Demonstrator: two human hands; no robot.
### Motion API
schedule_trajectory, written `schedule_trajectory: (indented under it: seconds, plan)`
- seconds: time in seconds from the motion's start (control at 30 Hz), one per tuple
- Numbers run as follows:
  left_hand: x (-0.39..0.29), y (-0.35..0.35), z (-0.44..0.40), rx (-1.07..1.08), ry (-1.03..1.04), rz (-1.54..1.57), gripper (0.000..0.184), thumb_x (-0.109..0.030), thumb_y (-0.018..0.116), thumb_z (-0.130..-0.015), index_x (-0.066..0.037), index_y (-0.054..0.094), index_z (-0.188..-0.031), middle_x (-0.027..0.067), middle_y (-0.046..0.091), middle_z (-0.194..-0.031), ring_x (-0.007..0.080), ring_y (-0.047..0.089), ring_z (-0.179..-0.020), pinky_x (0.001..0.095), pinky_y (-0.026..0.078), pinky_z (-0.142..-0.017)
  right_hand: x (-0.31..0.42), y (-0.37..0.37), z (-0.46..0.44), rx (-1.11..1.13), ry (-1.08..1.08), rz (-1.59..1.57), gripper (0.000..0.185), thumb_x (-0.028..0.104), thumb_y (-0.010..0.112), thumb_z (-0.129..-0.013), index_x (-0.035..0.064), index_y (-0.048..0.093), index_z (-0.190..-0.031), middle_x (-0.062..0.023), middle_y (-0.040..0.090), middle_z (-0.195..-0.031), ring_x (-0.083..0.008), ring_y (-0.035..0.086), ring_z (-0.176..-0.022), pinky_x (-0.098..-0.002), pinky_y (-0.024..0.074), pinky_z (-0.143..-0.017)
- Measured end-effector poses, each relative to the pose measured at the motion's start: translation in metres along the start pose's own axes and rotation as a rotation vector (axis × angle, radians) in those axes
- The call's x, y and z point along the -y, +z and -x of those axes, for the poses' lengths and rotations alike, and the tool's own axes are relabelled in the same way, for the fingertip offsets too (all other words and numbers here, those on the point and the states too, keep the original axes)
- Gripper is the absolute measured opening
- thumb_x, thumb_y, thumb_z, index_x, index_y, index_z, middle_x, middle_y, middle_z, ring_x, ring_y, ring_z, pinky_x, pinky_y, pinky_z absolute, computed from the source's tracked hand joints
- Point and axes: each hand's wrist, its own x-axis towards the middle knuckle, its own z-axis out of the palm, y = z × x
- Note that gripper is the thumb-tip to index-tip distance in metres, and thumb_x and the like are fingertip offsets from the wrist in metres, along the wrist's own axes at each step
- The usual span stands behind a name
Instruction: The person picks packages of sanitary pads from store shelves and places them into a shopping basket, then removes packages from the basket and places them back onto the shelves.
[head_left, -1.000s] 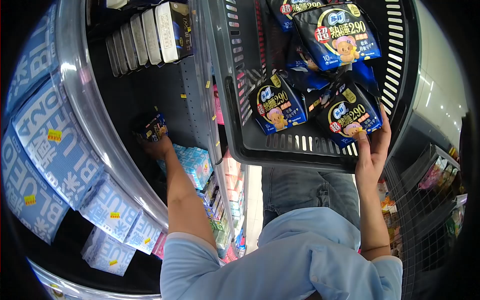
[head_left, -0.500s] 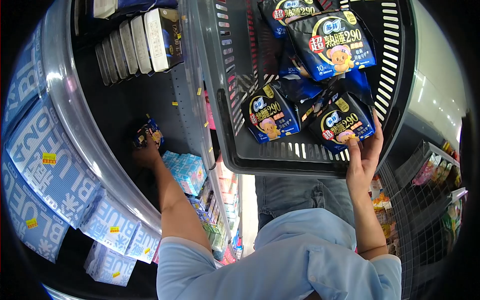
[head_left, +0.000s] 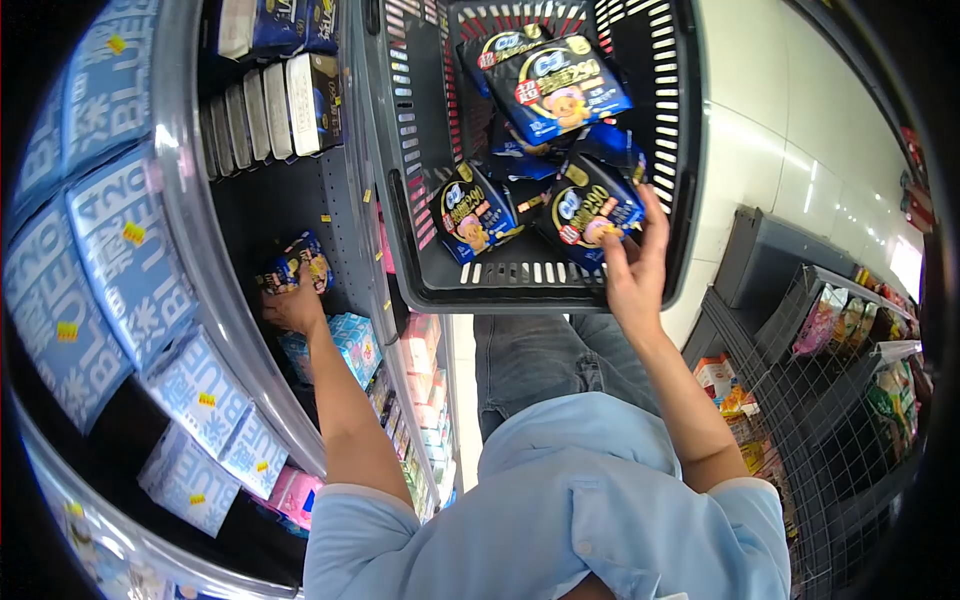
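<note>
The left hand (head_left: 290, 308) grasps the shelf pack (head_left: 312, 258), a dark, printed packet on the shelf (head_left: 250, 210); whether it is one packet or two cannot be told. A grip on the body of the pack, firm but without squeezing, should suit it best, since the wrapper looks soft and likely to crumple. The forearm runs close past a blue carton (head_left: 357, 342), and touching or apart is unclear, so the elbow and wrist need a straight, unhurried path that does not nudge it.

The right hand (head_left: 637, 268) pinches the corner pack (head_left: 595, 205) in the basket (head_left: 535, 298), thumb on the printed face and fingers along the edge, at the near right. A light pinch there is probably enough; pulling hard could drag the neighbouring packs, as they lean together. The side pack (head_left: 470, 215) stands to its left, and the top pack (head_left: 560, 90) lies over others farther in. Squaring the corner pack against the basket wall, face up, would likely leave the pile steadier.
</note>
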Motion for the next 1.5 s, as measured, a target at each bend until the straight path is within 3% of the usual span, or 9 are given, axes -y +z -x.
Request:
schedule_trajectory:
  seconds: [0.13,0.47,0.53,0.83,0.93,1.03,1.07,1.17,1.5]
  plan:
    - [-0.005,-0.03,0.04,-0.096,0.296,0.208,0.087,-0.046,0.077,-0.058,0.011,0.041,-0.113,0.0273,0.044,-0.112,0.0397,0.041,-0.108,0.0472,0.035,-0.093,0.005,-0.002,0.0,-0.003,-0.008,0.036,0.055,0.003,0.052,-0.082,0.0091,0.032,-0.133,-0.019,0.023,-0.138,-0.0294,0.034,-0.124,-0.0378,0.0411,-0.095]
    - [0.021,-0.15,0.154,0.159,0.197,0.712,0.089,-0.022,0.08,-0.06,0.008,0.029,-0.125,0.0253,0.039,-0.118,0.0368,0.039,-0.111,0.0436,0.031,-0.096,-0.011,-0.009,-0.004,0.049,-0.057,0.091,0.059,0.003,0.054,-0.079,0.0059,0.03,-0.132,-0.0224,0.026,-0.136,-0.0334,0.033,-0.124,-0.0353,0.0383,-0.096]
    - [0.022,-0.176,0.169,0.141,0.223,0.759,0.089,-0.019,0.081,-0.059,0.007,0.028,-0.126,0.0234,0.036,-0.12,0.0347,0.039,-0.112,0.0416,0.031,-0.097,-0.003,-0.012,-0.005,0.081,-0.006,0.02,0.059,0.003,0.055,-0.077,0.0051,0.031,-0.131,-0.0232,0.028,-0.133,-0.0346,0.032,-0.124,-0.0368,0.031,-0.101]
    - [-0.035,-0.239,0.182,0.252,0.398,1.149,0.094,-0.009,0.082,-0.055,0.0,0.027,-0.13,0.0182,0.033,-0.121,0.0288,0.039,-0.112,0.0365,0.034,-0.096,-0.002,-0.024,-0.011,0.168,-0.089,0.13,0.06,0.006,0.055,-0.079,0.003,0.028,-0.133,-0.025,0.025,-0.135,-0.0371,0.028,-0.127,-0.0384,0.0285,-0.103]
    - [-0.076,-0.251,0.179,0.092,0.654,0.901,0.093,-0.018,0.083,-0.054,-0.001,0.03,-0.129,0.0191,0.04,-0.119,0.0351,0.042,-0.107,0.044,0.034,-0.094,-0.003,-0.03,-0.007,0.181,-0.209,0.225,0.064,0.004,0.055,-0.079,0.0015,0.023,-0.134,-0.0251,0.025,-0.134,-0.0371,0.029,-0.126,-0.0377,0.0285,-0.103]
    - [-0.108,-0.249,0.175,0.028,0.802,0.685,0.095,-0.028,0.082,-0.054,-0.001,0.031,-0.13,0.0213,0.041,-0.12,0.0368,0.038,-0.116,0.0486,0.022,-0.104,-0.003,-0.035,0.001,0.204,-0.289,0.265,0.069,0.004,0.055,-0.078,-0.0005,0.019,-0.135,-0.0246,0.024,-0.135,-0.038,0.028,-0.126,-0.0377,0.0264,-0.104]
    - [-0.118,-0.245,0.173,0.043,0.811,0.712,0.095,-0.034,0.081,-0.055,0.0,0.031,-0.129,0.0216,0.044,-0.12,0.0382,0.037,-0.117,0.0516,0.015,-0.106,-0.003,-0.037,0.003,0.216,-0.278,0.247,0.07,0.003,0.055,-0.077,-0.0007,0.018,-0.136,-0.0247,0.024,-0.136,-0.0388,0.026,-0.127,-0.0387,0.0254,-0.105]
    - [-0.134,-0.239,0.173,0.105,0.792,0.653,0.091,-0.034,0.079,-0.058,0.001,0.032,-0.128,0.0208,0.043,-0.122,0.0363,0.038,-0.118,0.0507,0.016,-0.106,-0.001,-0.038,0.007,0.222,-0.244,0.214,0.071,0.002,0.055,-0.076,-0.0003,0.017,-0.136,-0.0249,0.025,-0.136,-0.0402,0.024,-0.128,-0.04,0.0249,-0.105]
    - [-0.146,-0.235,0.183,0.235,1.066,0.416,0.098,-0.04,0.076,-0.06,-0.008,0.027,-0.137,0.0161,0.025,-0.141,0.0367,0.019,-0.131,0.0516,0.011,-0.106,-0.002,-0.033,0.01,0.146,-0.315,0.23,0.07,0.002,0.053,-0.077,-0.001,0.017,-0.137,-0.0255,0.02,-0.139,-0.0412,0.022,-0.129,-0.0412,0.023,-0.106]
